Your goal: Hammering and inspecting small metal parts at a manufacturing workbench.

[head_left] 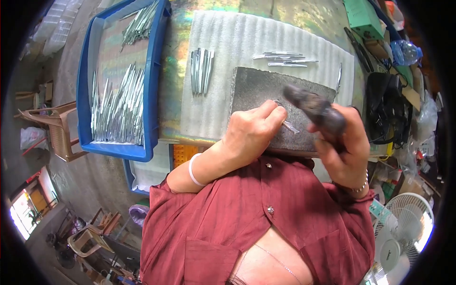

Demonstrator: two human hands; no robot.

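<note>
My left hand (251, 129) is closed over a dark flat block (256, 85), pinching a slim silvery metal piece (290, 127) whose end sticks out below the fingers. In my right hand (350, 152) is a hammer (316, 109), its dark head blurred and raised above the block, just right of my left fingers. The hammer's handle is mostly hidden. Beyond the block lie several similar metal pieces (287, 59) on a white foam sheet (228, 33). A neat row of metal pieces (202, 71) lies farther left, and a single piece (339, 78) at the right.
At the left stands a blue tray (153, 85) with many metal pieces (118, 111) in two heaps. A green box (363, 18), a plastic bottle (405, 52) and a black bag (384, 104) crowd the right side. A white fan (406, 223) stands at lower right.
</note>
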